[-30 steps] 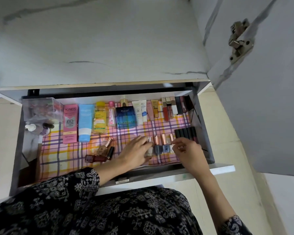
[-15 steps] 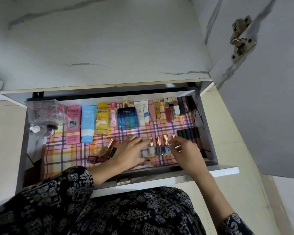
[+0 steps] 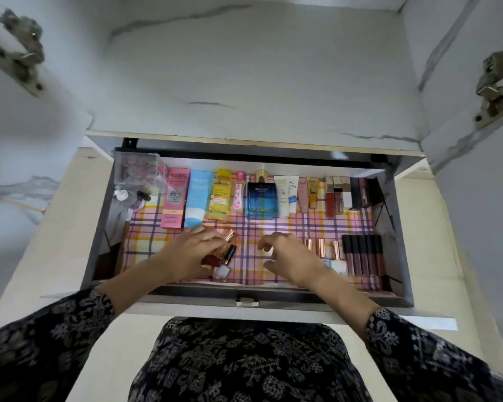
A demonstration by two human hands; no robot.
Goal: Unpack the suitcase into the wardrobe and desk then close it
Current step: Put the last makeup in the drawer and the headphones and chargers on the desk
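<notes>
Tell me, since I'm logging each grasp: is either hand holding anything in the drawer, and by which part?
The left hand rests on loose nail polish bottles, fingers over their bodies; a firm grip cannot be told. The right hand holds nothing.

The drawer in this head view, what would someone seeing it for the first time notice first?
Probably the open drawer lined with a pink and yellow checked cloth, cosmetics ranked along its back edge, the blue perfume bottle at the middle. Next, the left hand on loose nail polish bottles at front left, and the right hand hovering beside an upright row.
</notes>
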